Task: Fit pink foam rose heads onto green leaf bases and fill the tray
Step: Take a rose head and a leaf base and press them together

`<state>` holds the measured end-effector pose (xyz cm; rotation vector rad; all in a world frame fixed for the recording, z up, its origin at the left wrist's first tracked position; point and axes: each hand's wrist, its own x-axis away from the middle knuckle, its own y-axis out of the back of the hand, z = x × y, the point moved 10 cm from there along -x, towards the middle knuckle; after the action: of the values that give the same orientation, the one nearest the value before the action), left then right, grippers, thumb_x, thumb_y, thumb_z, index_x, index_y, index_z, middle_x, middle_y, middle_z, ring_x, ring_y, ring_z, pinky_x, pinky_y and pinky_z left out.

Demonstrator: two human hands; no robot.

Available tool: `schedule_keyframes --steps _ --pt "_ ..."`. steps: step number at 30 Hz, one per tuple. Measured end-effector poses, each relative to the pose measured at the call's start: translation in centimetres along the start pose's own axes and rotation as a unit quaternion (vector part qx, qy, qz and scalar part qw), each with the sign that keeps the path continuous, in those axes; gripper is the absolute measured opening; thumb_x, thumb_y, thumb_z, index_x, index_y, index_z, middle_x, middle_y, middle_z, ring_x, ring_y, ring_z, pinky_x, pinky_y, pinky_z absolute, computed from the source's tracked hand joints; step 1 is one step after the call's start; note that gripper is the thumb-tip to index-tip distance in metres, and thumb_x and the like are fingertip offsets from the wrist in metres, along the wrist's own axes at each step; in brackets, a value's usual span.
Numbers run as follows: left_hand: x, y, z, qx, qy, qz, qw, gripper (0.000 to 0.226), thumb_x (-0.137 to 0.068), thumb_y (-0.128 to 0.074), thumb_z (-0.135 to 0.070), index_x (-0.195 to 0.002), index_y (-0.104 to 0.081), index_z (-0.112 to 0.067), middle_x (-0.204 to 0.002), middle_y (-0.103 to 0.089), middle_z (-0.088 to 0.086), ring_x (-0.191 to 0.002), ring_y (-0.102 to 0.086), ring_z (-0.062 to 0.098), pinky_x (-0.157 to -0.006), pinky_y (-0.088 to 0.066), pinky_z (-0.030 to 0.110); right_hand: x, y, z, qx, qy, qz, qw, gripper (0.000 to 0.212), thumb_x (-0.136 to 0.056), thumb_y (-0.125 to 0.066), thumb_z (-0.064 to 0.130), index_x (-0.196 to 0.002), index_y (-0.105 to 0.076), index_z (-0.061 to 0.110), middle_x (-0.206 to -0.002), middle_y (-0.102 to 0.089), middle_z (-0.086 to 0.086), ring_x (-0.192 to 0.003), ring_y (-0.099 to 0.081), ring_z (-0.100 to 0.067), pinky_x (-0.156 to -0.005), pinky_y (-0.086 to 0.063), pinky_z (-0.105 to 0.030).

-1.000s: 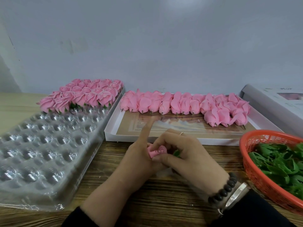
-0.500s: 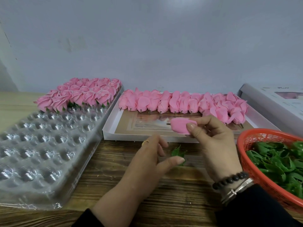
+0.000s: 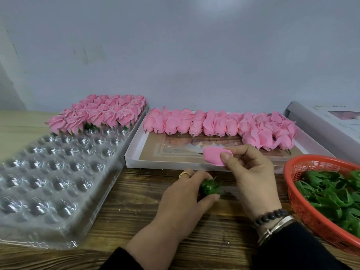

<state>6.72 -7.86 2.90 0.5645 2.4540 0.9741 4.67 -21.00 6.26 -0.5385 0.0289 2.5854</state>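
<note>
Now your right hand (image 3: 251,172) pinches a pink rose head (image 3: 213,156) over the near edge of the white box (image 3: 134,152), much as half a second ago. Your left hand (image 3: 187,193), then loosely spread above the leaf base (image 3: 209,187), has dropped onto it, fingers curled round it on the wooden table (image 3: 136,201). Finished roses (image 3: 97,115) fill only the far end of the clear tray (image 3: 48,182).

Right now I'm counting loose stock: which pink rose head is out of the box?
The rose head pinched in the right hand, held above the box's front edge; the others lie in rows inside.
</note>
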Motion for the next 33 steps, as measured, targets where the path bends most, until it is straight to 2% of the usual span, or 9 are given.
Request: schedule_keyframes --steps 3,7,11,16,19,23,26,30,33 --pt "0.1 1.2 1.2 0.183 0.034 -0.054 0.981 0.033 -0.082 -0.067 -0.016 -0.083 -0.046 -0.041 -0.078 -0.059 -0.019 -0.071 -0.059 0.001 -0.065 -0.046 0.02 -0.2 0.2 -0.1 -0.02 -0.001 -0.004 1.0 0.022 -0.077 -0.068 0.0 -0.069 -0.065 0.02 -0.062 -0.048 0.0 -0.058 -0.041 -0.005 -0.056 -0.04 -0.012" --pt "0.2 3.3 2.1 0.36 0.034 -0.12 0.924 0.035 -0.081 -0.063 0.004 -0.094 -0.047 -0.024 -0.087 -0.068 0.002 -0.063 -0.066 0.017 -0.057 -0.049 0.018 -0.3 -0.4 0.6 -0.067 0.006 0.016 0.998 0.013 -0.069 -0.069 0.016 -0.067 -0.07 0.029 -0.064 -0.054 0.003 -0.065 -0.047 -0.012 -0.06 -0.046 -0.012" --pt "0.2 4.1 3.1 0.484 0.05 -0.155 0.86 0.036 -0.076 -0.063 0.007 -0.106 -0.058 -0.013 -0.092 -0.069 0.014 -0.066 -0.067 0.017 -0.058 -0.051 0.018 0.1 -1.6 1.4 -0.081 0.011 0.053 0.995 0.007 -0.064 -0.069 0.024 -0.07 -0.071 0.027 -0.068 -0.056 -0.003 -0.066 -0.047 -0.013 -0.061 -0.047 -0.013" --pt "0.1 4.2 2.9 0.543 0.042 -0.153 0.824 0.043 -0.067 -0.063 0.0 -0.109 -0.059 -0.006 -0.082 -0.071 0.015 -0.075 -0.07 0.019 -0.065 -0.054 0.02 0.6 -2.7 2.4 -0.076 0.02 0.084 0.993 0.01 -0.062 -0.068 0.024 -0.07 -0.072 0.029 -0.065 -0.057 0.0 -0.064 -0.045 -0.016 -0.059 -0.043 -0.013" --pt "0.1 4.4 2.9 0.533 0.042 -0.162 0.829 0.04 -0.071 -0.062 0.008 -0.109 -0.058 -0.005 -0.08 -0.071 0.012 -0.073 -0.07 0.018 -0.065 -0.055 0.02 0.8 -3.1 2.7 -0.07 0.021 0.098 0.992 0.008 -0.064 -0.069 0.019 -0.069 -0.071 0.025 -0.063 -0.057 0.002 -0.061 -0.046 -0.011 -0.058 -0.044 -0.012" --pt "0.1 4.6 2.6 0.481 0.04 -0.169 0.859 0.04 -0.075 -0.06 0.016 -0.106 -0.059 -0.008 -0.078 -0.071 0.004 -0.066 -0.067 0.012 -0.06 -0.054 0.018 1.1 -3.8 2.7 -0.049 0.034 0.117 0.991 0.02 -0.073 -0.068 -0.006 -0.073 -0.066 0.014 -0.058 -0.059 0.008 -0.056 -0.051 0.002 -0.057 -0.044 -0.01" --pt "0.1 4.6 2.1 0.446 0.035 -0.161 0.88 0.045 -0.076 -0.057 0.02 -0.105 -0.059 -0.013 -0.086 -0.068 0.002 -0.07 -0.065 0.005 -0.063 -0.052 0.016 1.3 -4.0 2.4 -0.006 0.043 0.12 0.992 0.022 -0.074 -0.07 -0.005 -0.074 -0.066 0.016 -0.062 -0.06 0.008 -0.063 -0.053 -0.005 -0.062 -0.047 -0.018" --pt "0.2 4.7 1.4 0.411 0.023 -0.159 0.898 0.048 -0.076 -0.058 0.021 -0.105 -0.058 -0.017 -0.095 -0.067 0.003 -0.086 -0.063 0.006 -0.083 -0.051 0.018 1.6 -4.5 2.8 0.083 0.091 0.13 0.984 0.029 -0.075 -0.072 -0.001 -0.072 -0.063 0.026 -0.072 -0.061 0.004 -0.069 -0.055 -0.011 -0.066 -0.045 -0.024" --pt "0.1 4.5 1.2 0.407 0.026 -0.151 0.901 0.05 -0.077 -0.059 0.019 -0.109 -0.057 -0.019 -0.095 -0.068 0.002 -0.087 -0.064 0.007 -0.086 -0.05 0.02 1.7 -4.7 3.3 0.128 0.127 0.124 0.976 0.029 -0.075 -0.072 0.007 -0.071 -0.061 0.034 -0.074 -0.059 0.002 -0.07 -0.055 -0.006 -0.067 -0.044 -0.019"
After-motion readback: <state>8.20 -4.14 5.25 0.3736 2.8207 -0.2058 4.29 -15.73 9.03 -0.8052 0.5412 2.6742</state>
